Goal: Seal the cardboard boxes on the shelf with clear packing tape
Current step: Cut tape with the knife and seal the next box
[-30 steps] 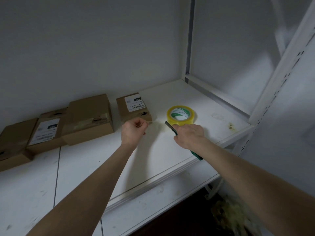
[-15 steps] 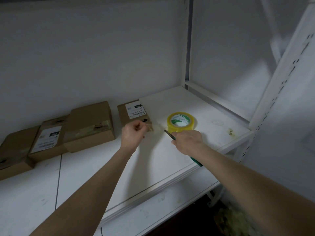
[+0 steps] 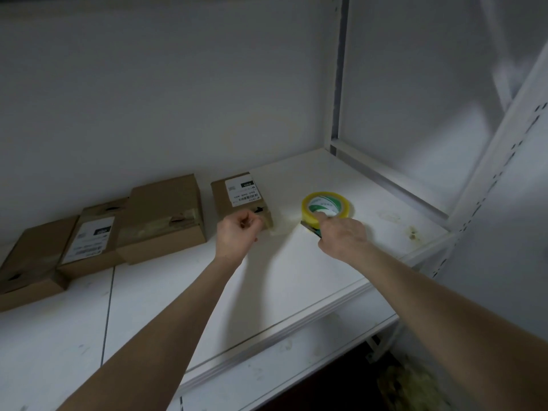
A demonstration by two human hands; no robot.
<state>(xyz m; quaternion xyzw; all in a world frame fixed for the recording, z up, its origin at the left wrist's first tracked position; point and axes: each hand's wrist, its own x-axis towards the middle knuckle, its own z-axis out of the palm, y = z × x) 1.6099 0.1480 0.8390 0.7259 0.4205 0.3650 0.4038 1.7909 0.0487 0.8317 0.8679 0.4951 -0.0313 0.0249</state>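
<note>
Cardboard boxes line the shelf's back edge. The left hand pinches a clear tape strip at the small labelled box. The right hand grips a cutter beside the tape roll, toward the right edge.

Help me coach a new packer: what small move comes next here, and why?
Probably slice the clear tape: the left hand pinches it at the labelled box, it seems to run to the roll, and the right hand holds the cutter beside it.
</note>
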